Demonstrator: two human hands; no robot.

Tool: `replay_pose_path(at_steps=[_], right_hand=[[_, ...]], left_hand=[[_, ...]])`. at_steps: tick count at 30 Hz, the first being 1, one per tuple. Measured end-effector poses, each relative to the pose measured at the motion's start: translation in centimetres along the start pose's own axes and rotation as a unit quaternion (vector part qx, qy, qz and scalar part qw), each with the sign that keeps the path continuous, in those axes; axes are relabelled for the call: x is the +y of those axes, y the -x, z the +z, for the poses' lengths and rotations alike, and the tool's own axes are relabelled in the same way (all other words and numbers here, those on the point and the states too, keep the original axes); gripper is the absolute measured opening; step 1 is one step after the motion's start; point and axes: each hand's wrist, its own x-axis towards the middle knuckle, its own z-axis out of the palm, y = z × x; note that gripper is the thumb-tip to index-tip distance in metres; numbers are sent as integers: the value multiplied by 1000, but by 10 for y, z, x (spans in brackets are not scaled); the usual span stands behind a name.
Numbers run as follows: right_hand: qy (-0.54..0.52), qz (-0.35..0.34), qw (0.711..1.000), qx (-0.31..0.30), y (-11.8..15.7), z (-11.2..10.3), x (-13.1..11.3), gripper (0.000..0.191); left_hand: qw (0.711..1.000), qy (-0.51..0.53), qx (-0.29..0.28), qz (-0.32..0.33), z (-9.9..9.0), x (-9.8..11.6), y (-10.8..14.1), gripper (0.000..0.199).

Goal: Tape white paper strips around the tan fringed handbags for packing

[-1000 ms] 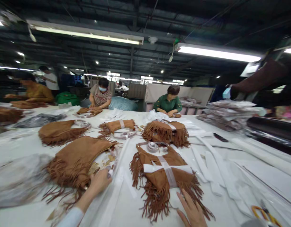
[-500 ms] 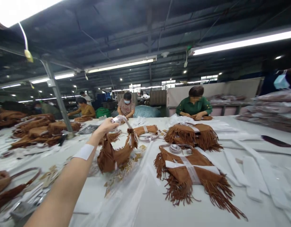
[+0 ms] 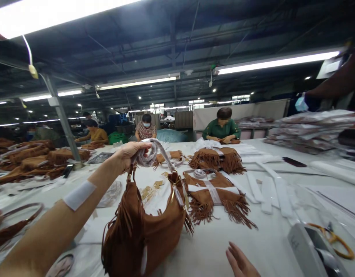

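The left hand (image 3: 133, 154) is closed round the wrapped, coiled strap (image 3: 148, 156) of a brown fringed handbag (image 3: 161, 232) just below it; the right hand (image 3: 241, 262), partly out of view, has its fingers extended, slightly parted, with a tape dispenser (image 3: 303, 248) and orange-handled scissors (image 3: 333, 236) to its right and a banded fringed handbag (image 3: 202, 197) beyond it

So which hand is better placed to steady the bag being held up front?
Probably the right hand: it looks empty and is near the bag, while the left hand is gripping the strap.
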Motion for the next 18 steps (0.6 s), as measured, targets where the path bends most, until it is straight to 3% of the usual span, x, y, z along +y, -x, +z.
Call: replay_pose_path(at_steps=[2,4,7,9,11,14,18], right_hand=[[-86,-8,996,0,-5,-14,-66,61],[-164,-77,983,-9,-12,-27,-137,62],[-229,-164,957,-75,-20,-40,-231,73],[-227,-197,946,-120,-23,-42,-276,88],[-196,-235,941,-143,-26,-43,-304,92],[-158,-282,939,-118,-31,-45,-320,68],[-186,-304,931,-79,-33,-54,-323,46]], left_hand=[[996,77,12,-37,21,0,18,13],[989,133,3,-57,45,0,37,10],[978,185,-67,-72,82,1,66,15],[972,209,-103,-40,103,-1,83,19],[966,234,-108,30,119,-4,95,20],[954,236,-122,139,131,-8,106,25],[937,190,-213,200,122,-11,115,28]])
